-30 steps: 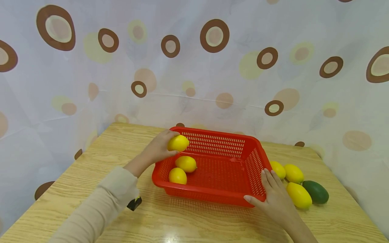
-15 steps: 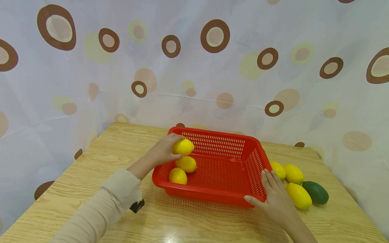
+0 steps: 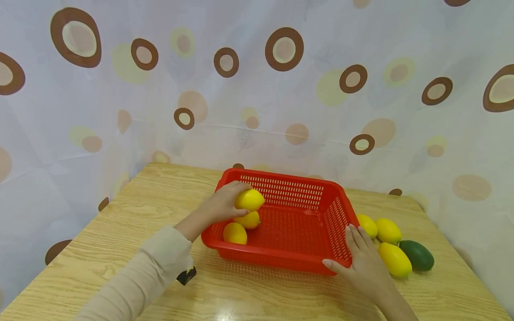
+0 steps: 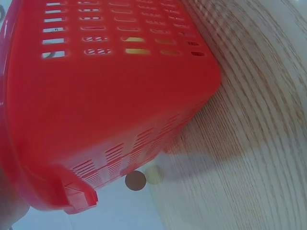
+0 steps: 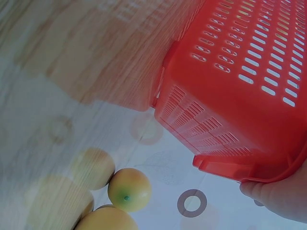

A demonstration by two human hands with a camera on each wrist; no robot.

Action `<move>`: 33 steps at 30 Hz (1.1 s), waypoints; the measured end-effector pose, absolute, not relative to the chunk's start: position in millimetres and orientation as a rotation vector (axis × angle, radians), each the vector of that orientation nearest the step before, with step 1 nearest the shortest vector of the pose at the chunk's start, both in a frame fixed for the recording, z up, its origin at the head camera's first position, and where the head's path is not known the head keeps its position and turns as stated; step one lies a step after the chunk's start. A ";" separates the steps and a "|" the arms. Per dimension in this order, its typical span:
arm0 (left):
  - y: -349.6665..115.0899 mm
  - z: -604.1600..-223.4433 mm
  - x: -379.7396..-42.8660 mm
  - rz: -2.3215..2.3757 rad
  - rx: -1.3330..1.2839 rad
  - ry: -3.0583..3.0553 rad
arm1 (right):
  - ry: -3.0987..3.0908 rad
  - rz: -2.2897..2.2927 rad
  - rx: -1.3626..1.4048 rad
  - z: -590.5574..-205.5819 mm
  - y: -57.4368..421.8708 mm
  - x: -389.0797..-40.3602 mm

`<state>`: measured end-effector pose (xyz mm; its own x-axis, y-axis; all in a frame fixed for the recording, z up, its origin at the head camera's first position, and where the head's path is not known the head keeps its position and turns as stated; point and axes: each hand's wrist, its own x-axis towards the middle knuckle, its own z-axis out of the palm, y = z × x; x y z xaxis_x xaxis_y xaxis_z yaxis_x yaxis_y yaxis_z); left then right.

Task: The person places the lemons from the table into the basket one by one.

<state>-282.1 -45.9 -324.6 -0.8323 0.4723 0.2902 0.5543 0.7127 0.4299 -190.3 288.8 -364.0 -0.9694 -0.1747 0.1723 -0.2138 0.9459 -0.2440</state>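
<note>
In the head view my left hand [image 3: 228, 204] holds a yellow lemon [image 3: 250, 200] above the left part of a red plastic basket [image 3: 281, 262]. Two more lemons lie on the basket floor below it, one partly covered by the held lemon [image 3: 250, 220], the other a near lemon [image 3: 234, 233]. My right hand [image 3: 367, 267] rests on the basket's near right corner, its fingers straight on the side rim and its thumb along the front rim. The left wrist view shows mainly the basket's outer wall [image 4: 96, 96]; the held lemon is hidden there.
Right of the basket, on the wooden table [image 3: 104, 249], lie two lemon-like yellow fruits [image 3: 388, 231], a larger yellow fruit [image 3: 395, 260] and a dark green oval fruit [image 3: 416, 256]. A small black object [image 3: 186, 276] shows by the left cuff. A patterned curtain [image 3: 257, 89] hangs behind.
My left hand has carried the lemon right and down, further over the basket, and it now covers part of a lemon inside. The right hand stays at the corner.
</note>
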 end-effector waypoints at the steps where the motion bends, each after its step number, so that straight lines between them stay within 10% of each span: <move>1: -45.4 -324.6 -281.9 -0.771 -0.833 -2.758 | -2.952 0.396 0.296 -363.9 288.8 -190.1; 33: -20.8 -331.5 -277.2 -0.787 -0.874 -2.871 | -2.952 0.431 0.310 -364.9 289.5 -190.6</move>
<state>-277.2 -20.8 -331.5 -0.8404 0.5115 0.1792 0.5314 0.7126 0.4581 -190.6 289.5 -364.9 -0.9685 -0.1823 0.1695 -0.2232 0.9376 -0.2667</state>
